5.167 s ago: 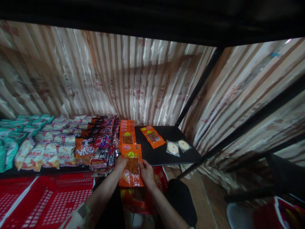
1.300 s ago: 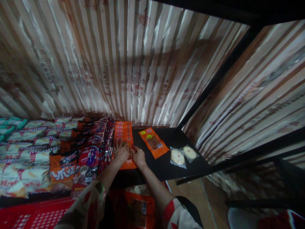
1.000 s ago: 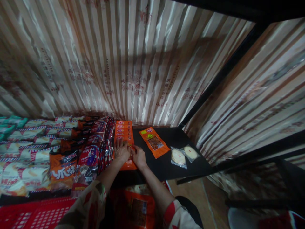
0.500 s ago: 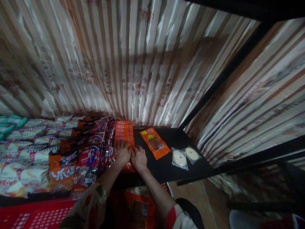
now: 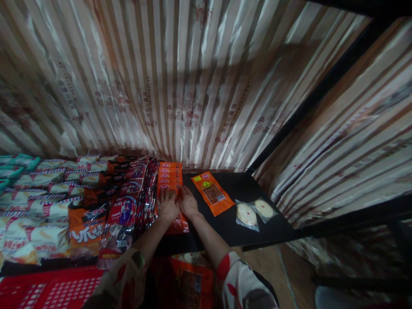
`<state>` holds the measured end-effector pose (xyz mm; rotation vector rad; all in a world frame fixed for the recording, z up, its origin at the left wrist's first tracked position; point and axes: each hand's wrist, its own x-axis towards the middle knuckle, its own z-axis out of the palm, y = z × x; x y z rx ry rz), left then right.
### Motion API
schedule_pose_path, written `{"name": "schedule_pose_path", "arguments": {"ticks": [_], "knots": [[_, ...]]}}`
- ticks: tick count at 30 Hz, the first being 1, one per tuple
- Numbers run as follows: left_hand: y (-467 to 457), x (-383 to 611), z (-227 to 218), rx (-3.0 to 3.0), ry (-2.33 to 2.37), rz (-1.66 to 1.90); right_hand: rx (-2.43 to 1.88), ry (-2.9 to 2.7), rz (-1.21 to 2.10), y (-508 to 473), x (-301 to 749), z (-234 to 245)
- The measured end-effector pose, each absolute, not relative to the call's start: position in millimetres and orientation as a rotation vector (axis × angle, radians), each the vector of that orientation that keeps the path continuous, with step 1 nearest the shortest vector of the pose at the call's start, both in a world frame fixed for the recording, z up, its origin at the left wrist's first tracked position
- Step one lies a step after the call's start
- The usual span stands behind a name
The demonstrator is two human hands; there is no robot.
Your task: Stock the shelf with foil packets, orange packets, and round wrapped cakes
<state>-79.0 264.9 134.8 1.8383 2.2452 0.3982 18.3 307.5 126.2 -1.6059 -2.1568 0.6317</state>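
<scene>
Overlapping orange snack packets [image 5: 170,171] lie in a column on the black shelf. My left hand [image 5: 168,205] rests flat on these packets with its fingers stretched forward. Against their right edge lies my right hand [image 5: 189,201], fingers extended and close to the left hand. Just left of the column is a row of dark red packets [image 5: 127,210]. A single orange packet [image 5: 212,193] lies tilted to the right of my hands, apart from them.
Two clear-wrapped round pale items [image 5: 247,214] sit near the shelf's [image 5: 270,193] right end. White snack bags [image 5: 48,236] and an orange bag [image 5: 86,229] fill the left. A red basket [image 5: 61,287] stands below in front. Striped sheeting [image 5: 193,86] hangs behind.
My right hand has slid forward along the packets' right edge. My left hand stays on the packets. The view has shifted slightly.
</scene>
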Motion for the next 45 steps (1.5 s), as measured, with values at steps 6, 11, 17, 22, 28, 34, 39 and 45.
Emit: {"name": "schedule_pose_path", "arguments": {"ticks": [6,11,17,22,28,34,39,45], "knots": [[265,-79,135,1.848,2.248,0.421,-1.617,-2.142,0.609,309,19,120],[265,-79,135,1.837,2.265,0.435,-1.603,-2.116,0.610,311,19,121],[266,-79,131,1.835,2.296,0.444,-1.582,-2.105,0.631,314,21,120],[267,-80,130,1.867,2.300,0.450,-1.566,-2.066,0.629,313,21,116],[266,-76,130,1.923,2.319,0.461,-1.581,-1.989,0.604,305,24,114],[254,-65,144,1.976,2.298,0.445,-1.589,-1.973,0.578,294,29,114],[238,-57,153,2.033,2.211,0.515,-1.608,-1.956,0.558,278,34,118],[214,-49,156,2.052,2.138,0.554,-1.614,-1.958,0.549,251,42,128]]}}
